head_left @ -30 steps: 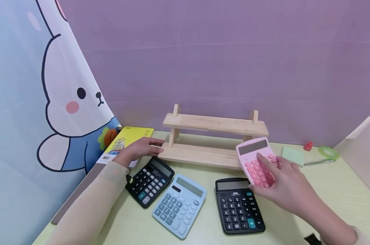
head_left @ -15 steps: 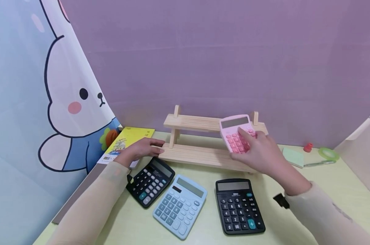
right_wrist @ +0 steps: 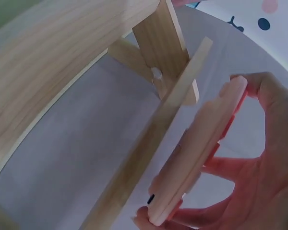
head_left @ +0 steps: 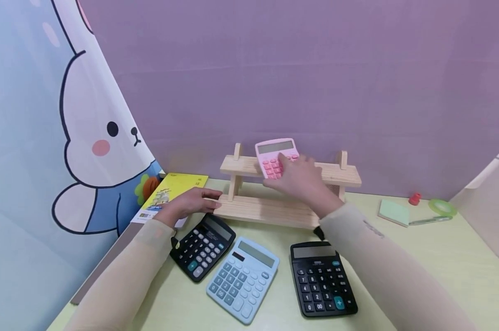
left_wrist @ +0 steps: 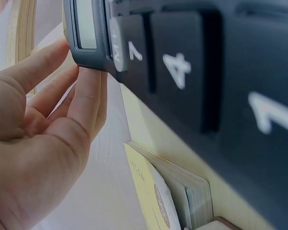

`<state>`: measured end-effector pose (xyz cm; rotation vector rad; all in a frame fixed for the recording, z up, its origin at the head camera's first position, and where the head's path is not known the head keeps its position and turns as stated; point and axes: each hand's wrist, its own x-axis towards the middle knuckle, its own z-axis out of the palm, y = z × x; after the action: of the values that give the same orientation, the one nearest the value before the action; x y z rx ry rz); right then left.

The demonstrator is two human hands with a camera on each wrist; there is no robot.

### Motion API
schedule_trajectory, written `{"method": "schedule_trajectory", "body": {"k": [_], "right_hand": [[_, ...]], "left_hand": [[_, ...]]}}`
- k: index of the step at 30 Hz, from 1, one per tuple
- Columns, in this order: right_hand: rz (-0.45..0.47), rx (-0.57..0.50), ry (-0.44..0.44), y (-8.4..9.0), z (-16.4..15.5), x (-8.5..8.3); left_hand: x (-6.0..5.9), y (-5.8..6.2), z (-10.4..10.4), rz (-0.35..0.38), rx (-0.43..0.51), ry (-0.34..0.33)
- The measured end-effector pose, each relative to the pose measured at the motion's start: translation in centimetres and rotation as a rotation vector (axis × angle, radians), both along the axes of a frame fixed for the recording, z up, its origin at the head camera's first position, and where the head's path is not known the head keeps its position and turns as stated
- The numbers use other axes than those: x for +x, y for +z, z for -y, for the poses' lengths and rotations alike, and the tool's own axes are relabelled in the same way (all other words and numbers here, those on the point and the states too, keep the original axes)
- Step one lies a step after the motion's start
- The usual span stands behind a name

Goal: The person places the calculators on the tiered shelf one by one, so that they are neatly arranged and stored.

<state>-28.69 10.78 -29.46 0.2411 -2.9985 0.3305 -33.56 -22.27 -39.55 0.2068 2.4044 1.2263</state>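
My right hand (head_left: 297,179) grips a pink calculator (head_left: 275,146) by its sides, screen end up, in front of the upper board of a two-tier wooden shelf (head_left: 270,212). In the right wrist view the pink calculator (right_wrist: 197,153) is seen edge-on, tilted, beside the upper board, with thumb and fingers at opposite edges. My left hand (head_left: 193,201) holds the left end of the lower board between thumb and fingers; in the left wrist view a black calculator (left_wrist: 182,72) hides the fingertips. That black calculator (head_left: 204,246) lies just under the left wrist.
A light blue calculator (head_left: 243,279) and another black calculator (head_left: 324,280) lie in front of the shelf. Left of it are yellow books (head_left: 183,181). To the right sit a green notepad (head_left: 393,212), a pen (head_left: 430,220), green tape (head_left: 442,207) and a small red object (head_left: 415,198).
My right hand has carried the pink calculator left and up, from the shelf's right end to the upper board. The left hand has stayed at the lower board's end.
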Motion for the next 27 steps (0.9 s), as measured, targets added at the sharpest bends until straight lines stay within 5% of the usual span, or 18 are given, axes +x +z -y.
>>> {"method": "schedule_trajectory", "body": {"k": [11, 27], "right_hand": [[0.006, 0.087, -0.174, -0.7, 6.6, -3.0], [0.114, 0.183, -0.273, -0.3, 9.9, -3.8]], "left_hand": [[-0.1, -0.1, 0.0, 0.002, -0.01, -0.001], [0.2, 0.0, -0.3, -0.007, -0.012, 0.005]]}}
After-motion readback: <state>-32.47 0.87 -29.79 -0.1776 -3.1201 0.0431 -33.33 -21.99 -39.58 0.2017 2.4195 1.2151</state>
